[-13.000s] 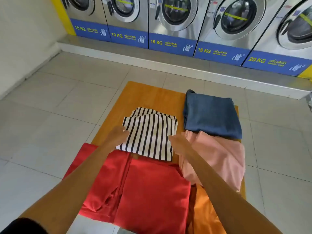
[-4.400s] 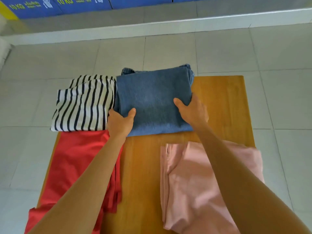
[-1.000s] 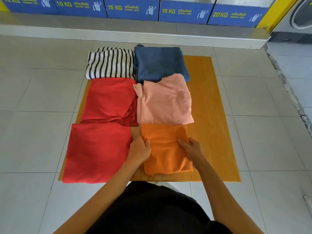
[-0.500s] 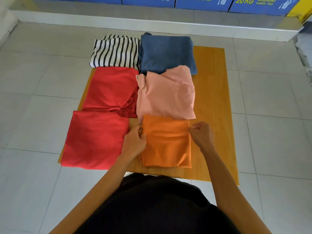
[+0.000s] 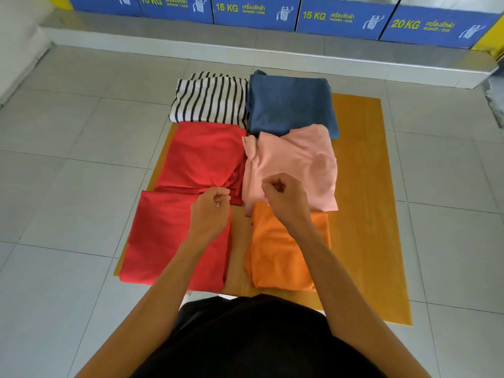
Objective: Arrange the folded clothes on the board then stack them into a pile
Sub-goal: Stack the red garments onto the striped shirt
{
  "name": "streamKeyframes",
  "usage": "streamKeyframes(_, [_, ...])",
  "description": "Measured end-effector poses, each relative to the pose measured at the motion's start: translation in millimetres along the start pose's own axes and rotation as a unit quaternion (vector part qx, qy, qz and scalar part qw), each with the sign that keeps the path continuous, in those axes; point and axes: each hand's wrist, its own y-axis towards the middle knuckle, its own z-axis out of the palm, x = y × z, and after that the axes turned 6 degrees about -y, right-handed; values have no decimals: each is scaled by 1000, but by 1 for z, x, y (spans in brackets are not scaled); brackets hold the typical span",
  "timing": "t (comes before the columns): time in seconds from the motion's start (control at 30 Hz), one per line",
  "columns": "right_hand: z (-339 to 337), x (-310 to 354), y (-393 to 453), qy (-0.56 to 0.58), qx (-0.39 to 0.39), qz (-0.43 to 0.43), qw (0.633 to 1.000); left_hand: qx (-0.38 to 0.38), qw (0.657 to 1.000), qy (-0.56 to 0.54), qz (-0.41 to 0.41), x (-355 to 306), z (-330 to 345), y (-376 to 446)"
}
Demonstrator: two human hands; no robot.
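Several folded clothes lie in two columns on a wooden board (image 5: 362, 186) on the floor. The left column holds a striped top (image 5: 210, 100), a red piece (image 5: 201, 154) and a nearer red piece (image 5: 163, 238). On the right are a blue piece (image 5: 291, 105), a pink piece (image 5: 300, 156) and an orange piece (image 5: 275, 257). My left hand (image 5: 211, 211) hovers over the near red piece's far right corner, fingers curled, holding nothing. My right hand (image 5: 283, 199) is curled above the seam between pink and orange, also holding nothing.
Grey floor tiles (image 5: 68, 159) surround the board. A raised step (image 5: 272, 53) with blue washer panels (image 5: 256, 9) runs along the far side. The board's right strip is bare wood. My dark shirt (image 5: 259, 339) fills the bottom of the view.
Both hands have let go of the orange piece and lifted forward, fingers curling shut. The orange piece now lies flat below the pink one.
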Motion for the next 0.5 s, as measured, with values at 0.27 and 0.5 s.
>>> streamKeyframes(0.27, [87, 39, 18, -12, 1, 25, 1000, 19, 1000, -16, 2, 40, -78, 52])
streamKeyframes(0.5, [116, 64, 50, -55, -62, 46, 995, 81, 997, 1, -2, 79, -145, 106])
